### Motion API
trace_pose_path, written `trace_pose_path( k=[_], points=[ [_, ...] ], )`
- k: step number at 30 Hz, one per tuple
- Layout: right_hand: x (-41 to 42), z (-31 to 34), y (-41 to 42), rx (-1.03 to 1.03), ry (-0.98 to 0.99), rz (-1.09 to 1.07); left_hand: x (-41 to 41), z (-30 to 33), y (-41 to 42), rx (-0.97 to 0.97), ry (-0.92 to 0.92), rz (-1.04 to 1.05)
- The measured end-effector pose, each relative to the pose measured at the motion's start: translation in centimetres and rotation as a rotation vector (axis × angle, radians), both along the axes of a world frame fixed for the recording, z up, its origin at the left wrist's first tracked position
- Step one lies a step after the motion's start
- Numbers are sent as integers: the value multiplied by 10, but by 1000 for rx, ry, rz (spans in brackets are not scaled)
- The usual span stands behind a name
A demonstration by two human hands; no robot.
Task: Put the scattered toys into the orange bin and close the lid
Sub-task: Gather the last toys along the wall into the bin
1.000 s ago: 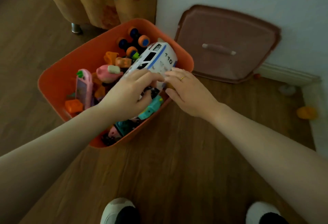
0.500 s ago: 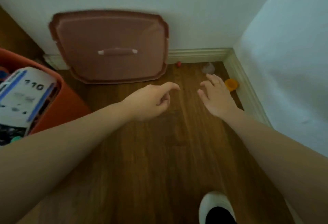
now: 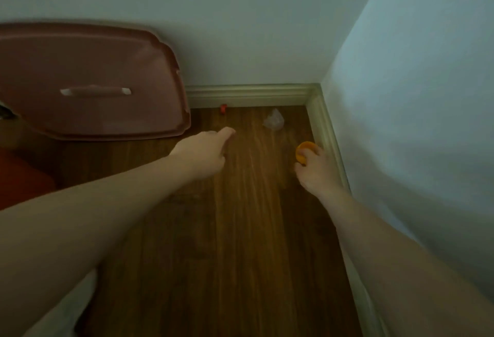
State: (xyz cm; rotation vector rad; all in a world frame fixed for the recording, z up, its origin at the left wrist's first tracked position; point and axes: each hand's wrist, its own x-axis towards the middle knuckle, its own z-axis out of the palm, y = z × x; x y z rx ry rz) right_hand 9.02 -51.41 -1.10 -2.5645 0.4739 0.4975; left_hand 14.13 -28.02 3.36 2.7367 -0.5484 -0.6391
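The right hand (image 3: 318, 168) pinches an orange toy (image 3: 304, 151) on the floor (image 3: 240, 229), just beside the baseboard (image 3: 326, 133). The left hand (image 3: 205, 152) hovers with one finger extended, holding nothing. The lid (image 3: 93, 80) leans against the wall, left of the baseboard corner.

Floor (image 3: 240, 229) glossy wood; lid (image 3: 93, 82) smooth plastic, probably matt.

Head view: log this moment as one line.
right hand: grips orange toy by skirting | left hand: reaching, empty | red toy, clear piece: on floor | lid: leaning on wall
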Motion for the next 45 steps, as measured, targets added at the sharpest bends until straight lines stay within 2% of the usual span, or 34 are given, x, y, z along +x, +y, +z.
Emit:
trace_pose_path(
  k=[5,13,23,26,28,32,35,40,43,45],
  points=[
    [29,-28,-9,-82,-8,-18,45,-45,-4,157,-25,62],
    [52,-84,-19,-136,81,-24,122,-97,-16,248,-64,8],
    [87,-82,-10,-174,-268,48,138,-138,-35,410,-138,-49],
    [104,-76,-1,-180,-240,229,140,-140,-30,336,-125,-42],
    [116,-74,6,-213,-144,318,142,-139,-23,266,-118,-50],
    [128,-75,18,-197,128,296,141,-137,-13,158,-87,-94],
    [119,-78,26,-168,134,250,125,-138,-7,41,-39,-132],
    [98,-79,31,-168,128,292,87,-137,1,-149,82,-154],
    [92,-76,28,-22,205,260,76,-130,2,-181,180,-123],
    [84,-71,26,169,156,163,71,-121,1,-235,267,-28]
  ],
)
